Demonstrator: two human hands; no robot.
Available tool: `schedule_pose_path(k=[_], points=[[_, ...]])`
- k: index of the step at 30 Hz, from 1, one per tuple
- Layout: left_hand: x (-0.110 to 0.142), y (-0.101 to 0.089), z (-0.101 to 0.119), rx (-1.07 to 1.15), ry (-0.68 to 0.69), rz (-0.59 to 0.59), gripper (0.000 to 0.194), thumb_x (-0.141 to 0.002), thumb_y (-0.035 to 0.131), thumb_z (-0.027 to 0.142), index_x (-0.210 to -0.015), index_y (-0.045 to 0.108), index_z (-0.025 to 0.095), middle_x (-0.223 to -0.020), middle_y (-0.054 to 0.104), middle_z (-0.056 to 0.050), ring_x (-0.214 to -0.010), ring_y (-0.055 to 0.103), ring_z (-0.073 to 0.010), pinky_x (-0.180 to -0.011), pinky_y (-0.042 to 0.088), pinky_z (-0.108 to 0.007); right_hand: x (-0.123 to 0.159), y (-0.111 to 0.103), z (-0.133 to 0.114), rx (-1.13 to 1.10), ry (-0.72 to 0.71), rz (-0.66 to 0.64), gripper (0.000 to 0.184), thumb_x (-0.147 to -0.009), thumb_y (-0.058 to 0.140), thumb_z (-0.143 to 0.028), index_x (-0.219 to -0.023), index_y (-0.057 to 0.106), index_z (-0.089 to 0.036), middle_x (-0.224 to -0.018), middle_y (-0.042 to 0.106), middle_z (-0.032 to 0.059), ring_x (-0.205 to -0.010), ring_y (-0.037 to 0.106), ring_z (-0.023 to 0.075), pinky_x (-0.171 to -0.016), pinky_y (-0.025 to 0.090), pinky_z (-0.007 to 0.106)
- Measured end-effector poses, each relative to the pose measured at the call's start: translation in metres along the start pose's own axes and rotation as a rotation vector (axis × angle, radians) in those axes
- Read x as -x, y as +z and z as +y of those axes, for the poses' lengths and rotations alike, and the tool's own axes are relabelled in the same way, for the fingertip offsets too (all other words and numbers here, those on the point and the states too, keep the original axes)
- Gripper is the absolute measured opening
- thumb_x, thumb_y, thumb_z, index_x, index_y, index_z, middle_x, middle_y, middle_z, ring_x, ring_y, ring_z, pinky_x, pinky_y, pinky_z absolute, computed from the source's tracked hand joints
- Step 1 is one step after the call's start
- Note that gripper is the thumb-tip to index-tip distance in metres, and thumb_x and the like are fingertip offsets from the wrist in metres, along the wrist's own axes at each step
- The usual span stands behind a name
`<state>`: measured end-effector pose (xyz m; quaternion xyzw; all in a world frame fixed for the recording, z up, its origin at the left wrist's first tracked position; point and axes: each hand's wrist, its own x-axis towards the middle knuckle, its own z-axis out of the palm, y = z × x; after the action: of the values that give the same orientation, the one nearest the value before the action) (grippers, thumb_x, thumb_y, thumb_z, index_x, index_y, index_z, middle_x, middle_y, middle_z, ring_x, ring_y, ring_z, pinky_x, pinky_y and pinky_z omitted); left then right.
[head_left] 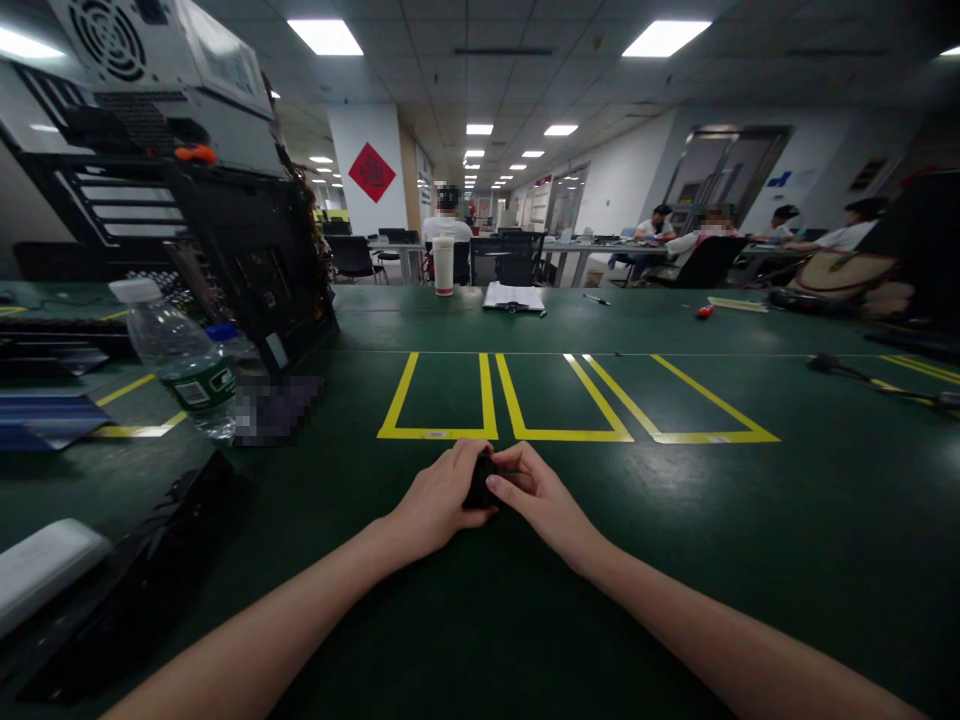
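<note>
Both hands meet over the green table (675, 560), just in front of the yellow tape outlines (437, 434). My left hand (442, 492) wraps round a small black object (478, 488) that lies mostly hidden under the fingers. Its kind does not show. From the other side, my right hand (541, 500) touches the same object, with thumb and index finger closed against its right face. The remaining right fingers are curled and partly out of sight.
To the left stand an open computer case (255, 250), a clear water bottle (169, 350) and a long black part (142, 570). Farther back are a white cup (444, 266), a clipboard with papers (514, 297) and a pen (597, 299). Black cables (877, 378) lie at right. Several people sit beyond.
</note>
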<state>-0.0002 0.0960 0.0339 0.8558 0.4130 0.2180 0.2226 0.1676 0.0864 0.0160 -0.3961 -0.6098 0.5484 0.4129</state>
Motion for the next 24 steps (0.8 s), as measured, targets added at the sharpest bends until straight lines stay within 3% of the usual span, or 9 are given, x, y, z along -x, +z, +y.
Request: schedule_pose_path(k=[4,9,18,24], points=[[-0.0002,0.0012,-0.0020,-0.012,-0.001,0.004,0.054,-0.070,0.063,0.023,-0.115,0.033,0.024,-0.116,0.044,-0.005,-0.105,0.048,-0.0228,-0.085,0.043,-0.040,-0.0025,-0.0010,0.0047,0.029,0.031,0.006,0.021,-0.077,0.054,-0.029,-0.097,0.049,-0.021,-0.099,0.054,0.0021,-0.096,0.053,0.0175,-0.085,0.044,0.037],[0.0001,0.0014,-0.0030,-0.003,0.020,0.005,0.054,-0.070,0.063,0.021,-0.114,0.032,0.024,-0.114,0.045,-0.004,-0.101,0.050,-0.0221,-0.083,0.044,-0.039,0.0006,0.0000,0.0018,-0.024,-0.030,-0.058,0.022,-0.075,0.058,-0.025,-0.094,0.047,-0.022,-0.098,0.054,0.0006,-0.095,0.054,0.0164,-0.084,0.045,0.035],[0.0000,0.0030,-0.0044,0.005,-0.004,0.006,0.055,-0.070,0.063,0.022,-0.115,0.032,0.026,-0.117,0.045,-0.004,-0.104,0.049,-0.0225,-0.084,0.044,-0.039,-0.0008,0.0003,0.0025,0.071,0.028,-0.014,0.024,-0.079,0.052,-0.030,-0.101,0.048,-0.023,-0.103,0.054,0.0018,-0.099,0.052,0.0179,-0.087,0.043,0.037],[0.0002,0.0015,-0.0026,-0.005,-0.016,-0.005,0.054,-0.070,0.064,0.021,-0.113,0.033,0.026,-0.116,0.044,-0.004,-0.102,0.050,-0.0228,-0.083,0.045,-0.039,0.0048,0.0035,-0.0019,0.103,-0.035,-0.036,0.021,-0.078,0.053,-0.029,-0.099,0.048,-0.024,-0.105,0.052,0.0013,-0.100,0.052,0.0184,-0.085,0.044,0.037]])
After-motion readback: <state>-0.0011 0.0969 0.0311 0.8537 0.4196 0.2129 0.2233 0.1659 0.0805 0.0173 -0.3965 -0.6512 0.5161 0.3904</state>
